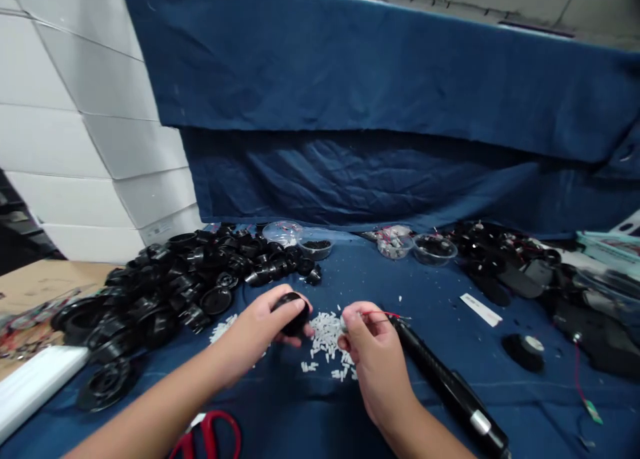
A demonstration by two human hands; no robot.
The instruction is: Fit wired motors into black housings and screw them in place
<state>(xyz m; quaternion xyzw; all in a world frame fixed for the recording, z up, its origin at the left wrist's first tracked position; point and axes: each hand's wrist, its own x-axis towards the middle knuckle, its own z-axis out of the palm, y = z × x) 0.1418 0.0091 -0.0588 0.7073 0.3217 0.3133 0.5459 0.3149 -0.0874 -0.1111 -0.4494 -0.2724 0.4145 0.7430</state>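
Observation:
My left hand (260, 329) is closed around a small round black plastic part (293, 312), held just above the blue cloth. My right hand (373, 346) pinches a small pale piece with thin red wire (383, 314) running off to the right. Between and under both hands lies a scatter of small white plastic pieces (325, 342). A large heap of black round parts (170, 289) sits to the left of my left hand.
A black cylindrical tool (450, 386) lies right of my right hand. Red-handled scissors (210, 432) rest near the front edge. Clear bowls (435, 249) and a lid (283, 232) stand at the back, more black parts (505, 259) at right, a white label (481, 309), a black tape roll (525, 349).

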